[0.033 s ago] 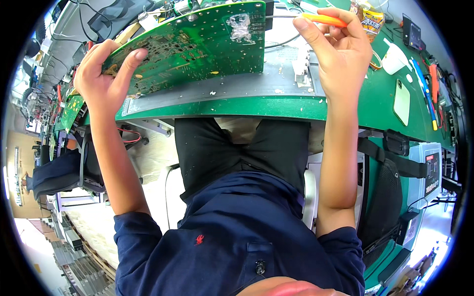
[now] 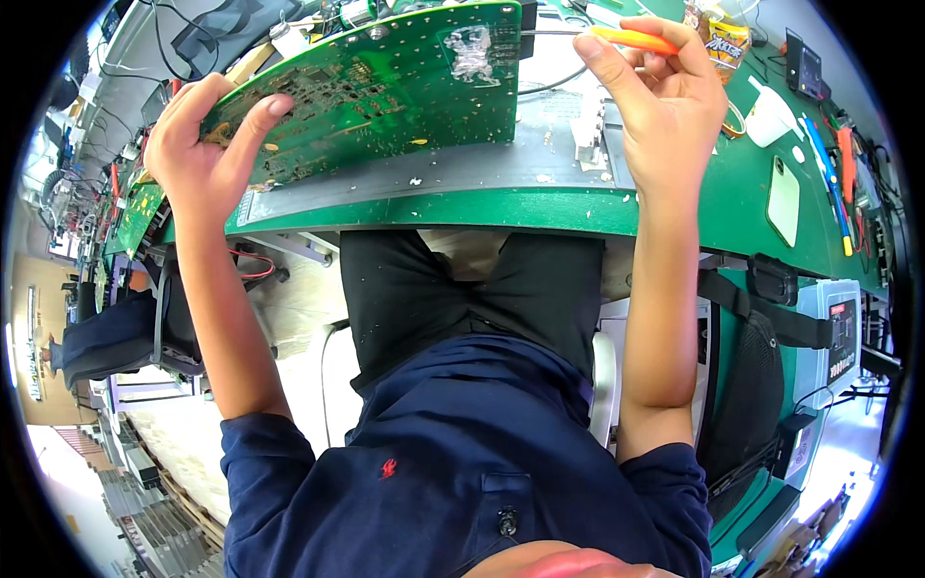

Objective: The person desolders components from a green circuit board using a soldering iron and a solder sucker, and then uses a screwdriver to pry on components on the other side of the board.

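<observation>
A large green circuit board (image 2: 405, 116) stands tilted above the bench, its solder side facing me. My left hand (image 2: 200, 144) grips its left edge, thumb on the near face and fingers behind. A whitish patch marks the board's upper right. At the right, my right hand (image 2: 674, 120) is closed on a screwdriver (image 2: 631, 39) with an orange handle, held between thumb and fingers. Its thin grey shaft points left toward the board's upper right edge. The tip is hidden behind the board, so contact cannot be seen.
Beneath the board lies a grey mat (image 2: 385, 177) with scattered crumbs on the green bench (image 2: 718, 226). To the right are a phone (image 2: 782, 202), a white cup (image 2: 771, 114), a tape roll (image 2: 735, 120) and a snack bag (image 2: 727, 46). Another green board (image 2: 142, 220) sits far left.
</observation>
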`<state>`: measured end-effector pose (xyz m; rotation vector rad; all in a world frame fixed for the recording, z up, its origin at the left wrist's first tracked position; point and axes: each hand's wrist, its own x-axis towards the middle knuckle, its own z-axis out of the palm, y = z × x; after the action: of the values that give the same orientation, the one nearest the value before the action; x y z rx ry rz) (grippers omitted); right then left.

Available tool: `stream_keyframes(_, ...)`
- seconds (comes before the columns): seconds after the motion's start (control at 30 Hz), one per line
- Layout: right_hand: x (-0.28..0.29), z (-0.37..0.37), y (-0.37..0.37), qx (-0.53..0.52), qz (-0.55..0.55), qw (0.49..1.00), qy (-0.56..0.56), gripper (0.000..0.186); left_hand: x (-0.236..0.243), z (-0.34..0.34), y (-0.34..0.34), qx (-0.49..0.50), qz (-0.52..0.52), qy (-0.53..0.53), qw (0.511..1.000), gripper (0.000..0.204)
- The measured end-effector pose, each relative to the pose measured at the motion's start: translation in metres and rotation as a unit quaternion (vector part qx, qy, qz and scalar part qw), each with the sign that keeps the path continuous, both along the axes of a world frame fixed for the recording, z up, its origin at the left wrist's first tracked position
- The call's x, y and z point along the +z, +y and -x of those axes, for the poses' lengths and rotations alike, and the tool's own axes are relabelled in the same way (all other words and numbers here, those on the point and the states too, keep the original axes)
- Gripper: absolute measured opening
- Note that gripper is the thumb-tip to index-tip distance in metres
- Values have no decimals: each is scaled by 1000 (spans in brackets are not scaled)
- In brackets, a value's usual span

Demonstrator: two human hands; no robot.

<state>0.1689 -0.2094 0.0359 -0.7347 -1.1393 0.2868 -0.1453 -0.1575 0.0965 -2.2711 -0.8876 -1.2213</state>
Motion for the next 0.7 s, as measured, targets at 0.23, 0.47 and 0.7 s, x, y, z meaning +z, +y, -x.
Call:
stream_keyframes(0.23, -10, 3, -1, -27, -1, 999, 20, 33, -3, 0, 4, -14, -19, -21, 1000, 40)
stream_keyframes(0.47, -24, 4, -11, -49, -11, 999, 14, 51, -5, -5, -17, 17, 10, -1, 1000, 41)
stream_keyframes(0.7, -27, 18, -9, -128, -31, 988, -81, 71, -3, -3, -19, 29, 3, 3, 1000, 41)
